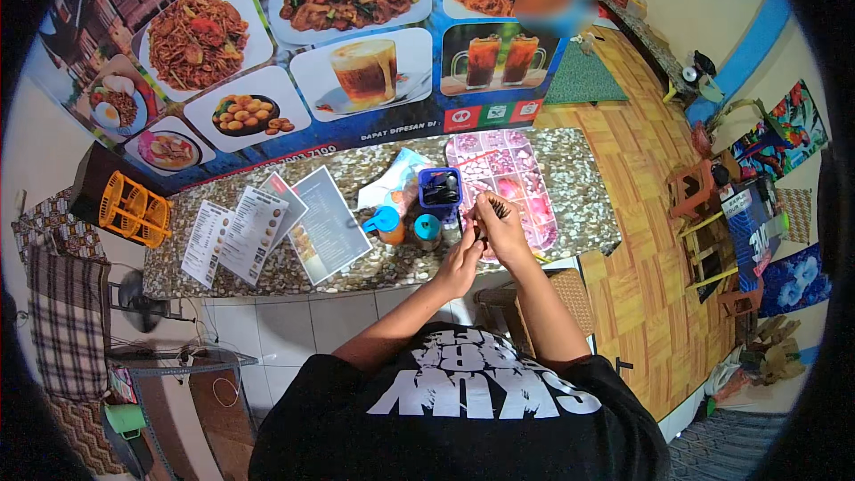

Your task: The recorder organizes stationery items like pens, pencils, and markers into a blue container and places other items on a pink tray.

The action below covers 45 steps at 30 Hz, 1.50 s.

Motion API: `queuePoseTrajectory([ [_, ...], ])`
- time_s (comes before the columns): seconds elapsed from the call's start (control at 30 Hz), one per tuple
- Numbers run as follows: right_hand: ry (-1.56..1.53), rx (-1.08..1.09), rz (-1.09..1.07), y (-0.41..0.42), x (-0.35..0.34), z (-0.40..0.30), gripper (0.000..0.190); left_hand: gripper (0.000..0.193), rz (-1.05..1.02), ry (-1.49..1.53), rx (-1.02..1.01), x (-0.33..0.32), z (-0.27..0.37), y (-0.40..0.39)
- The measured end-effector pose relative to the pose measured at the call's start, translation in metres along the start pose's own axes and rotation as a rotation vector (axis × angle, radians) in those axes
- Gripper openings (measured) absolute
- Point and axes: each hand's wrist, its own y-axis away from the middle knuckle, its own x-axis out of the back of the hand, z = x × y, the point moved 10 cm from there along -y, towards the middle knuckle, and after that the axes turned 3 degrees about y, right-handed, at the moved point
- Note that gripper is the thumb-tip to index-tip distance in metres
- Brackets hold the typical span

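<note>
My right hand [506, 232] is closed around a bundle of dark metal cutlery, likely forks [498, 207], above the near left part of a pink patterned tray [542, 214]. Close beside it, my left hand [462, 259] touches the lower end of the bundle with its fingers; what it grips there is partly hidden. Just beyond my hands stands a blue plastic basket [441, 177] with dark-handled spoons or similar cutlery inside. A jar with a teal lid [427, 228] and a blue-lidded pitcher with orange contents [389, 226] stand to the left of my hands.
Several printed menus [330, 227] lie on the left of the stone-patterned table [594, 174]. A plastic packet [401, 177] lies behind the pitcher. An orange plastic rack [135, 208] stands at the far left. A food banner [374, 123] rises behind the table; a woven-topped stool [571, 294] is below its near edge.
</note>
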Motion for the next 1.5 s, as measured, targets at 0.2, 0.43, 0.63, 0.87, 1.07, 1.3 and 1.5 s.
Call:
queuePoseTrajectory([
  [0.2, -0.06, 0.08, -0.182, 0.002, -0.049, -0.03, 0.02, 0.041, 0.225, -0.187, -0.109, 0.055, 0.004, 0.003],
  [0.43, 0.358, 0.174, -0.066, -0.001, -0.046, -0.054, 0.024, 0.02, 0.334, -0.282, -0.353, 0.075, 0.07, -0.004],
  [0.63, 0.18, 0.215, 0.008, -0.009, -0.041, -0.063, 0.025, 0.024, 0.374, -0.424, -0.344, 0.086, 0.077, -0.016],
  [0.87, 0.181, 0.152, -0.124, -0.045, -0.03, -0.069, 0.02, 0.023, 0.363, -0.468, -0.374, 0.094, 0.076, -0.047],
  [1.07, 0.366, 0.322, -0.135, -0.076, -0.016, -0.081, 0.023, 0.021, 0.295, -0.479, -0.308, 0.103, 0.084, -0.084],
  [1.3, 0.528, 0.468, -0.168, -0.093, -0.027, -0.08, 0.026, 0.023, 0.374, -0.289, -0.238, 0.139, 0.066, -0.1],
  [1.5, 0.563, 0.459, -0.143, -0.105, -0.03, -0.051, 0.026, 0.021, 0.359, -0.139, -0.157, 0.146, 0.045, -0.106],
])
